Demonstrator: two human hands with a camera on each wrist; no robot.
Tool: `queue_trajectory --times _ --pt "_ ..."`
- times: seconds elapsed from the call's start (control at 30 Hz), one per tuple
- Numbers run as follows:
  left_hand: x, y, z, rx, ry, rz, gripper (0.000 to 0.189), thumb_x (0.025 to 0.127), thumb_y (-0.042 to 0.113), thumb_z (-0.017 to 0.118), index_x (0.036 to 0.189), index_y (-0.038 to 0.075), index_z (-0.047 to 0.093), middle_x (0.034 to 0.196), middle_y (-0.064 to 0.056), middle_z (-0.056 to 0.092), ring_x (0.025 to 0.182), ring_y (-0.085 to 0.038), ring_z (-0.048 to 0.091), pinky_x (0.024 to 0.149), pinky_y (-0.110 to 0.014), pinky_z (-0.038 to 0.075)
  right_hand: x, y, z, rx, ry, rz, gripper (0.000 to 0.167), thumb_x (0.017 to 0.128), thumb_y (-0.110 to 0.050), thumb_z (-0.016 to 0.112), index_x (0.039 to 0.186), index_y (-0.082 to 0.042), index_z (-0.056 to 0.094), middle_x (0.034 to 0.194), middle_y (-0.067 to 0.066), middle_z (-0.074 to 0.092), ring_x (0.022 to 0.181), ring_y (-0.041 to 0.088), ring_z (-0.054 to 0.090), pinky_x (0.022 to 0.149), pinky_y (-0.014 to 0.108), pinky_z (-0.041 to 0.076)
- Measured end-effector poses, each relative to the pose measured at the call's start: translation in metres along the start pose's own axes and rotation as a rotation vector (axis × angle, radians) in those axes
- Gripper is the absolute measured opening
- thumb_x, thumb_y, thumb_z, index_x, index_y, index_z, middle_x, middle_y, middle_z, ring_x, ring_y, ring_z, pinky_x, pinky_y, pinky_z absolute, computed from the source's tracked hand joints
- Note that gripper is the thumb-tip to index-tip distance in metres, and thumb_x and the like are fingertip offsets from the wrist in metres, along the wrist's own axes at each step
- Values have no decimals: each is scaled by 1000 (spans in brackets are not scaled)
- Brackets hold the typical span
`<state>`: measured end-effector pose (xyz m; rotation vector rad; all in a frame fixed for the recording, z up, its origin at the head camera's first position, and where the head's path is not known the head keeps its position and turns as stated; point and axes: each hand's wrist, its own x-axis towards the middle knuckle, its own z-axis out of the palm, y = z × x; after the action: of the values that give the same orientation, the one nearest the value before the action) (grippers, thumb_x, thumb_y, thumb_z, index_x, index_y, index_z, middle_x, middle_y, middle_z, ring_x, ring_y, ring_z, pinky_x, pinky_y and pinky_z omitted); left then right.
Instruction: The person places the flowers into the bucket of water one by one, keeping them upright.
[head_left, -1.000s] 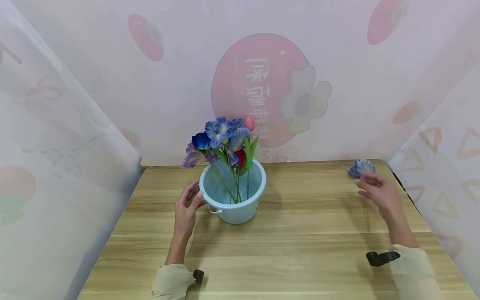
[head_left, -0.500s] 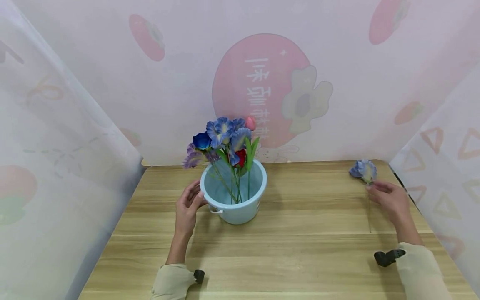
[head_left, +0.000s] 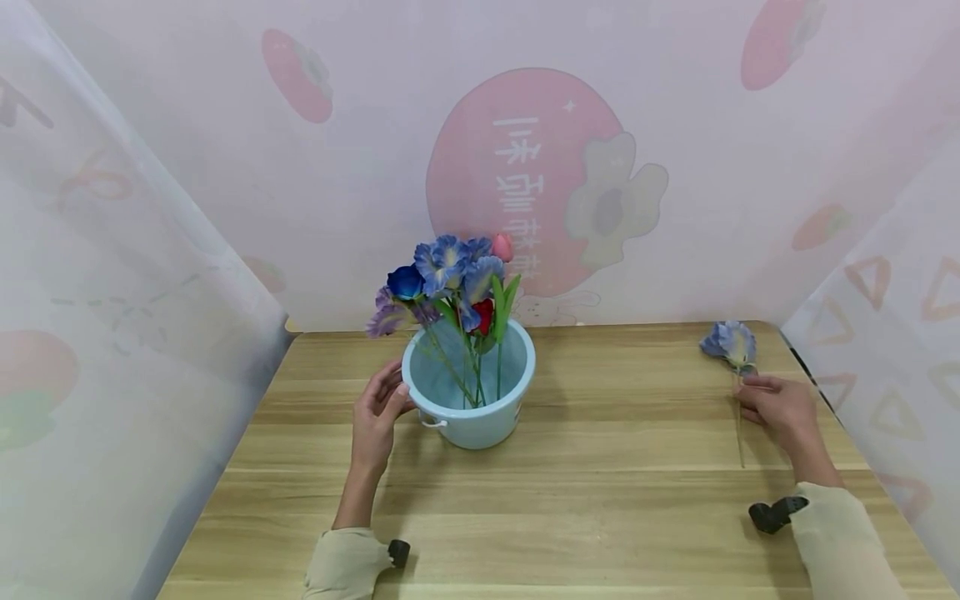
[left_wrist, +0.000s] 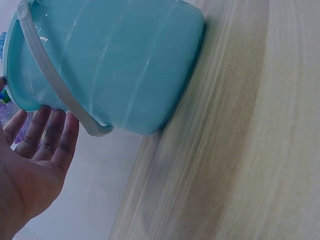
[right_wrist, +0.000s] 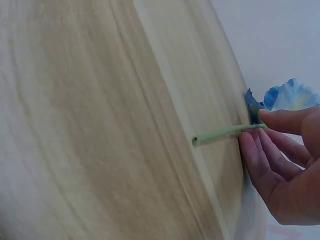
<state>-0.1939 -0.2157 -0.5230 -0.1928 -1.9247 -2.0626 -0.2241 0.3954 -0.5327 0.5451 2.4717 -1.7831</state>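
A light blue bucket [head_left: 480, 429] stands on the table with several artificial flowers [head_left: 450, 283] leaning in it. My left hand [head_left: 378, 417] holds the bucket at its left rim. The thumb lies at the rim and the fingers rest against the outer wall below it, as the left wrist view shows. At the right, my right hand [head_left: 780, 408] pinches the green stem [right_wrist: 220, 134] of a blue iris [head_left: 731, 342] between thumb and fingers, close under the bloom. The stem's cut end points back toward me.
The wooden table [head_left: 600, 500] ends at a pale printed curtain [head_left: 337, 192] behind it, with further curtains on both sides. A white handle [left_wrist: 55, 75] hangs along the bucket's outside. Black wrist cameras [head_left: 778, 515] sit at both sleeves.
My right hand has drawn back from the iris bloom and down onto its stem, and its fingers have closed on it. The left hand and the bucket stay in place.
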Motion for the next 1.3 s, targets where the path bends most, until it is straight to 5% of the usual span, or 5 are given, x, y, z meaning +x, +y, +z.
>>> queue_trajectory --times 0.47,0.7,0.93,1.13,1.3 --pt "0 1 0 5 0 0 45 109 8 60 152 -1 55 145 -27 62 122 -23 71 86 -29 68 -16 -11 11 39 -31 -35 61 103 -14 72 150 17 48 83 -24 74 76 1 76 74 24 68" --pt "0 0 1 -1 10 7 44 109 7 61 151 -4 55 144 -30 62 120 -21 72 84 -28 68 -28 -33 24 284 -40 -71 24 100 -5 75 109 -26 69 89 -21 75 82 -1 76 76 20 66" --pt "-1 -1 -1 9 -5 1 45 109 9 61 152 -2 54 146 -32 60 120 -22 72 85 -27 67 -39 -60 45 437 -49 -153 27 99 1 74 118 -16 67 94 -15 78 85 1 77 75 21 67" --pt "-1 -1 -2 20 -21 3 45 110 11 61 153 0 54 147 -30 60 121 -23 71 85 -27 67 -51 -88 68 395 -54 -233 42 100 -4 75 139 -1 60 97 -15 77 89 1 77 77 20 67" --pt "-2 -1 -1 9 -20 2 45 110 11 61 153 0 54 147 -30 60 121 -22 71 85 -26 67 -59 -117 90 409 -80 -285 34 98 -2 76 130 -7 67 98 -12 78 88 3 76 78 21 67"
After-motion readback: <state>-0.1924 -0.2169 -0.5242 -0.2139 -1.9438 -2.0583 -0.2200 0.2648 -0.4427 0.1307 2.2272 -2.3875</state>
